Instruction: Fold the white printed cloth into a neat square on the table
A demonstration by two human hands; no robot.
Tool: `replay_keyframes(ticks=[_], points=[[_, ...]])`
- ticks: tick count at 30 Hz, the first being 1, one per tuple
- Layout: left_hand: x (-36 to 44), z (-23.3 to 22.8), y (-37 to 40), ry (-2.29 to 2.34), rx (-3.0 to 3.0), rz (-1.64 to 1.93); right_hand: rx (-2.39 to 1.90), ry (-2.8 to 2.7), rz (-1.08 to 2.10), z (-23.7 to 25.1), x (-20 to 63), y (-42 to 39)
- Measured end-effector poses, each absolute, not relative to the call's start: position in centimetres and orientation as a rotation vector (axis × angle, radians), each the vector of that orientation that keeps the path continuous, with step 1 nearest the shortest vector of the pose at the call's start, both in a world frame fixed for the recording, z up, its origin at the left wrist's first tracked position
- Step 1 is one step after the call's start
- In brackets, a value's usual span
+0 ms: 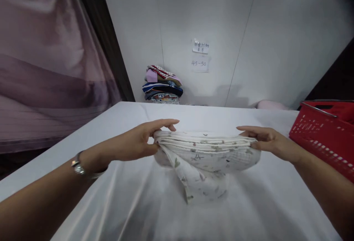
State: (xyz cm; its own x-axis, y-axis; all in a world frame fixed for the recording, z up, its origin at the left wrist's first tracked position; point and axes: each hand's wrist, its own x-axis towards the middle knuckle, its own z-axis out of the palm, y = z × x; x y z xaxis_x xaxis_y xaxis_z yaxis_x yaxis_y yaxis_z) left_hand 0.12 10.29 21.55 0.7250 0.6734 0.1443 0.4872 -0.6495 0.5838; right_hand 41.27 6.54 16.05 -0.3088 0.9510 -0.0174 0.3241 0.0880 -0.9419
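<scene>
A white muslin cloth (210, 156) with small green and grey prints is folded into several layers and held up above the white-covered table (132, 211). My left hand (138, 141) grips its left end, thumb below and fingers over the layers. At the opposite end, my right hand (265, 140) pinches the layers between thumb and fingers, with the index finger stretched out. One loose corner of the cloth hangs down at the front, left of the middle. A metal watch or bracelet sits on my left wrist.
Folded clothes (163, 84) are stacked at the table's back edge, against the wall. A red plastic basket (323, 134) stands at the right, with red contents. Two paper notes (200, 64) hang on the wall. A pink curtain (49, 67) hangs at the left.
</scene>
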Motion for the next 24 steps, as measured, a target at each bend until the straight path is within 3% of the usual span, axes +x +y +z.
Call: replay_keyframes(ticks=[3, 6, 11, 15, 21, 24], points=[[-0.4, 24.1, 10.5, 0.884, 2.235, 0.659, -1.193, -1.641, 1.335, 17.2, 41.8, 6.9], [-0.6, 23.7, 13.5, 0.903, 2.086, 0.782, -1.144, -1.556, 1.374, 16.3, 41.3, 9.1], [0.8, 13.7, 20.5, 1.248, 1.782, 0.675, -1.336, -1.358, 1.398, 8.1, 37.9, 15.6], [2.2, 5.0, 22.7, 1.693, 1.546, 0.716, -1.637, -1.257, 1.102, 1.7, 35.5, 18.1], [2.3, 0.7, 22.9, 1.844, 1.659, 0.777, -1.580, -1.537, 0.657, 1.2, 34.4, 13.2], [2.4, 0.1, 23.0, 1.873, 1.740, 0.794, -1.455, -1.869, 0.693, 2.1, 32.4, 8.5]])
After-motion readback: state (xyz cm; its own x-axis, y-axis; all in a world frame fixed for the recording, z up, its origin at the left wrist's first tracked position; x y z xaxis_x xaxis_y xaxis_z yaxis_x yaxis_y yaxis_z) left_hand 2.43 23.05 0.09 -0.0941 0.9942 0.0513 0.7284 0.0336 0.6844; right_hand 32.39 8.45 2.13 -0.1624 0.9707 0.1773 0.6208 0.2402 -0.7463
